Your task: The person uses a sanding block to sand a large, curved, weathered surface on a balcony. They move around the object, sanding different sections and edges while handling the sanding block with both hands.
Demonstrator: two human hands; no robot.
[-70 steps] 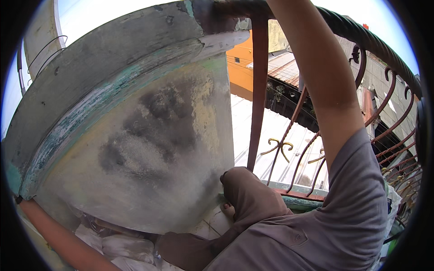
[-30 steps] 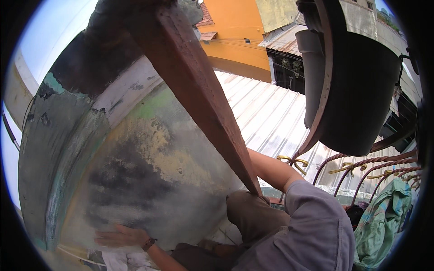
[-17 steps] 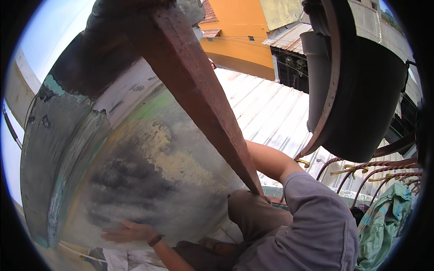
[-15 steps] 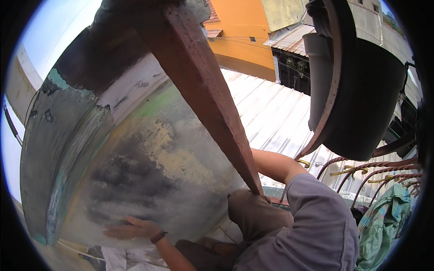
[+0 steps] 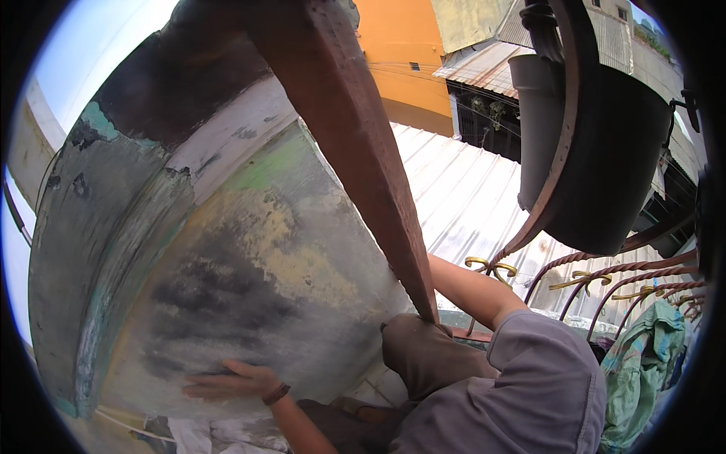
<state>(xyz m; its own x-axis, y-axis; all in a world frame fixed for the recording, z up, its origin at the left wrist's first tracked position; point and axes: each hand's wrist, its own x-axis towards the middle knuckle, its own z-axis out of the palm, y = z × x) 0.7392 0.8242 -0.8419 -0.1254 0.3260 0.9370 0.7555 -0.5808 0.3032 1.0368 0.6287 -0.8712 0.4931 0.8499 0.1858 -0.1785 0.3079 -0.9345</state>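
Observation:
My left hand point(image 5: 233, 381) is open, fingers stretched out and thumb apart, beside the lower part of a weathered wall point(image 5: 318, 280). It looks laid flat on the wall, though contact is hard to judge. A dark bracelet point(image 5: 277, 393) circles that wrist. Dark grey smears, a tan patch and a greenish area mark the wall's surface. A reddish-brown post point(image 5: 370, 166) runs slantwise down the middle. My right forearm point(image 5: 473, 290) passes behind this post, which hides my right hand and anything it may hold.
Red-brown twisted metal railing point(image 5: 582, 259) with gold curls stands at the right. Black pots point(image 5: 605, 166) hang above it. A green cloth or sack point(image 5: 643, 371) drapes nearby. White cloth point(image 5: 227, 435) lies under my left hand. A corrugated roof point(image 5: 454, 189) stretches beyond the railing.
My left hand has shifted slightly to the right along the wall, still spread. The whole view has tilted a little; my right arm stays behind the post.

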